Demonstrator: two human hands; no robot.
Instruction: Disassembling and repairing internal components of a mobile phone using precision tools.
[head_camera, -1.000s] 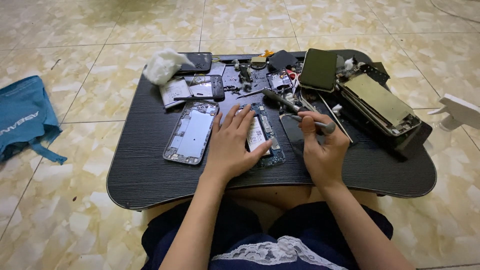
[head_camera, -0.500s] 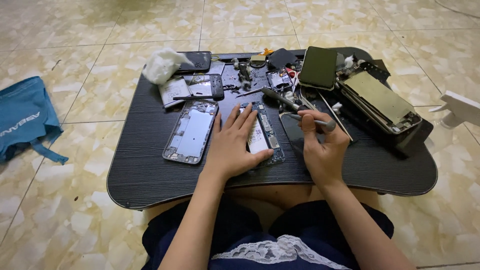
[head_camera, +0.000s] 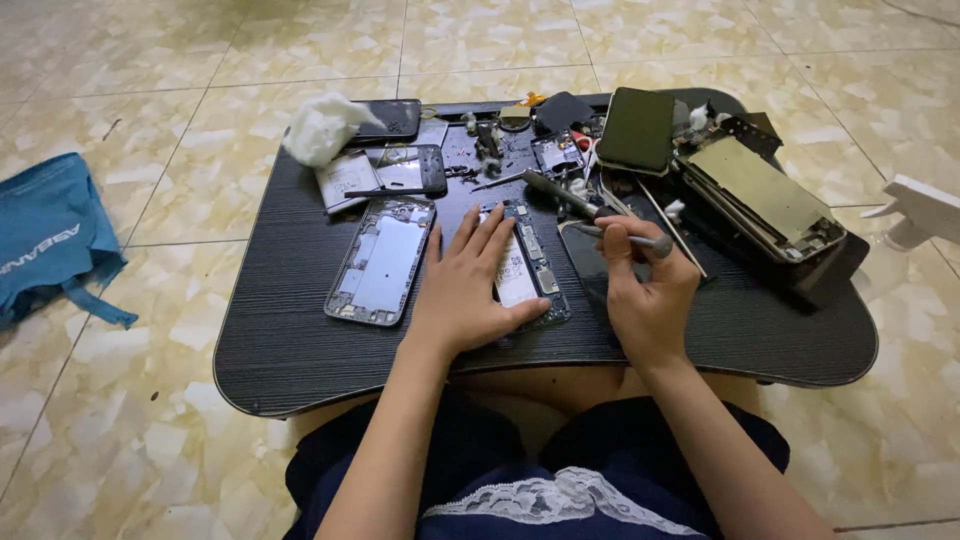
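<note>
My left hand (head_camera: 470, 285) lies flat, fingers spread, on an opened phone body (head_camera: 528, 262) in the middle of the black lap table (head_camera: 290, 340), pinning it down. My right hand (head_camera: 645, 290) is just right of it, fingers curled around a thin grey metal tool (head_camera: 630, 236) held over a dark phone screen (head_camera: 585, 262). A second empty phone frame (head_camera: 382, 258) with a pale inner plate lies left of my left hand, not touched.
A screwdriver (head_camera: 560, 198), several phone parts and a dark phone (head_camera: 637, 130) crowd the table's far side. A stack of screen panels (head_camera: 765, 195) sits at far right, white cotton (head_camera: 325, 128) at far left. A blue bag (head_camera: 50, 235) and white sprayer (head_camera: 925, 208) lie on the tiled floor.
Both hands have stayed almost in place; my right hand shifted the thin tool slightly. The view moved a little.
</note>
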